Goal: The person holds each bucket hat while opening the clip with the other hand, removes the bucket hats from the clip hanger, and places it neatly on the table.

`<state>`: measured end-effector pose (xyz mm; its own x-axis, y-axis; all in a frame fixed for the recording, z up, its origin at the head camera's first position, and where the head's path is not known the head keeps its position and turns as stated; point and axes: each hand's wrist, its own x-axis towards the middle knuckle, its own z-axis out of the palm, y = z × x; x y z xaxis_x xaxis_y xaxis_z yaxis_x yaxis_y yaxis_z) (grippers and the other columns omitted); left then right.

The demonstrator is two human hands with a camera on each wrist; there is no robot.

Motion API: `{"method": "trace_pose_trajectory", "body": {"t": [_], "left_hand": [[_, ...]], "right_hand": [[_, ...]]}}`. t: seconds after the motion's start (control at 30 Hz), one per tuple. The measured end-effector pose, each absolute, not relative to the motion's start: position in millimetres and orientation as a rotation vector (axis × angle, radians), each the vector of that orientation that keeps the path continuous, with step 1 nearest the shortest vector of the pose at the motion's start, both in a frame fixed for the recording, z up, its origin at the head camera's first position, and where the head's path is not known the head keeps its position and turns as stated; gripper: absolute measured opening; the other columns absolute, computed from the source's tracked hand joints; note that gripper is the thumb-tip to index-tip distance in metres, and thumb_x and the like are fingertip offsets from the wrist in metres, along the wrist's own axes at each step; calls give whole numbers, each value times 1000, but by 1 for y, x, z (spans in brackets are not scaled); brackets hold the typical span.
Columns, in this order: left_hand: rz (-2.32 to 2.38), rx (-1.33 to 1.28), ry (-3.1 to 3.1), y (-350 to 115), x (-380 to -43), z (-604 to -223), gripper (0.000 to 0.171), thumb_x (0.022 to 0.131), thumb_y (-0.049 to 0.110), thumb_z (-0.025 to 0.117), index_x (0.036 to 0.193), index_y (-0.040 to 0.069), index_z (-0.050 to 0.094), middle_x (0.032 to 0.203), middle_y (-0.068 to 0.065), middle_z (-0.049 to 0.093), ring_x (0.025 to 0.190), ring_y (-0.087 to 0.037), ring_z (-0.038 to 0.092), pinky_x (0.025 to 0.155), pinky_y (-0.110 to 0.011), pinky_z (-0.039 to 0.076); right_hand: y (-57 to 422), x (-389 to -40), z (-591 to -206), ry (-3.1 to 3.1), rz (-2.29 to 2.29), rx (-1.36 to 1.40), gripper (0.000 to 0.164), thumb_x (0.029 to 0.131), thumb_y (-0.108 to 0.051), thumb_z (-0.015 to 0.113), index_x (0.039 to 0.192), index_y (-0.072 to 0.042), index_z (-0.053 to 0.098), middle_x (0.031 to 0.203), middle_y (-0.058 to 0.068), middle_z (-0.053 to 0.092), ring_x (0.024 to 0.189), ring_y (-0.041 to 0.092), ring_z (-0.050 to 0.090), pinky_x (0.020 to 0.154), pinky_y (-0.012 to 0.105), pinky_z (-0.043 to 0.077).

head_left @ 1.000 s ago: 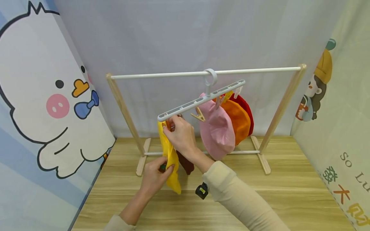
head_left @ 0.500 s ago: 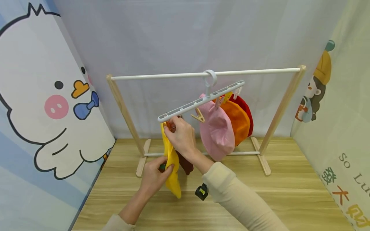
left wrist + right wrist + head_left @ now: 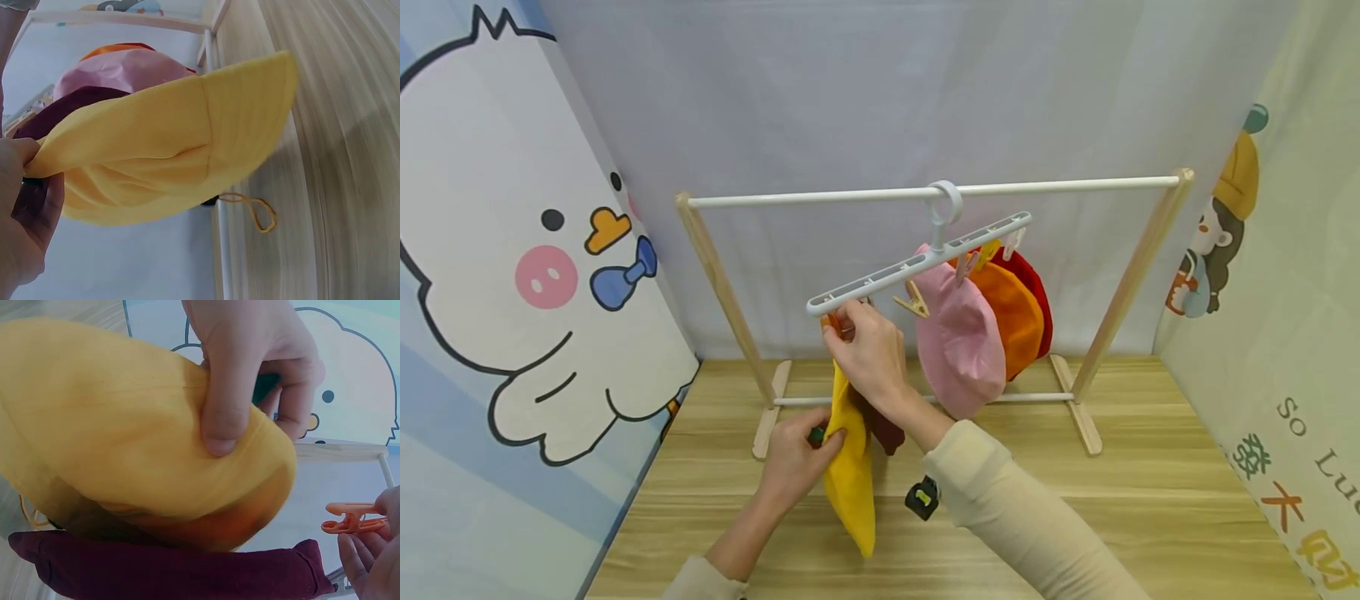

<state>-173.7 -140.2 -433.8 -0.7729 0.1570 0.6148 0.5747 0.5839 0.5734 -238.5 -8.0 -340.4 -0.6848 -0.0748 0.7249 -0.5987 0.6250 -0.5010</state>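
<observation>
From my station I have the left hand [image 3: 797,454] pinching the yellow hat [image 3: 852,492] by its edge, thumb against the cloth; the hat hangs above the table [image 3: 1000,533], at about seven o'clock from the middle of the hanger [image 3: 917,265]. Something green sits inside that same grip, too hidden for me to name. The right hand [image 3: 872,346], at one o'clock from the left, pinches the orange clip [image 3: 353,519] just under the hanger's eight o'clock end, and my right wrist view shows that clip apart from the yellow hat. A maroon hat [image 3: 181,569] hangs close to the yellow one, at its one o'clock in the head view. Across on the hanger's other half, a pink hat [image 3: 962,350] hangs with an orange hat [image 3: 1015,317] at its two o'clock and a red hat [image 3: 1040,287] beyond. A wooden clip [image 3: 913,299] hangs beside the pink hat, at its ten o'clock. The hanger hooks over the bar of the rack [image 3: 820,197].
</observation>
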Motion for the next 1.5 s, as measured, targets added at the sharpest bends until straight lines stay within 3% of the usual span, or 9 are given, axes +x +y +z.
{"method": "trace_pose_trajectory", "body": {"t": [0.33, 0.87, 1.5], "left_hand": [[-1141, -558, -2327, -149, -169, -439, 14, 72, 2, 72, 84, 8, 67, 70, -1, 65, 52, -4, 53, 45, -15, 44], [-1048, -499, -2379, -174, -159, -432, 15, 72, 1, 73, 84, 6, 67, 68, -3, 64, 51, -2, 50, 43, -16, 43], [-1021, -431, -2383, -204, -152, -425, 20, 71, 0, 74, 88, 7, 67, 75, -6, 68, 54, -3, 58, 46, -17, 47]], "right_hand": [[-7, -238, -342, -2174, 996, 537, 10, 81, -21, 67, 82, -14, 59, 81, -4, 67, 67, 7, 62, 55, 22, 45], [-7, -237, -343, -2195, 998, 558, 12, 80, -22, 66, 86, -14, 60, 84, -4, 68, 68, 6, 66, 60, 22, 50], [-8, -238, -345, -2212, 995, 582, 19, 79, -24, 69, 90, -11, 60, 85, -2, 66, 69, 6, 66, 60, 20, 51]]}}
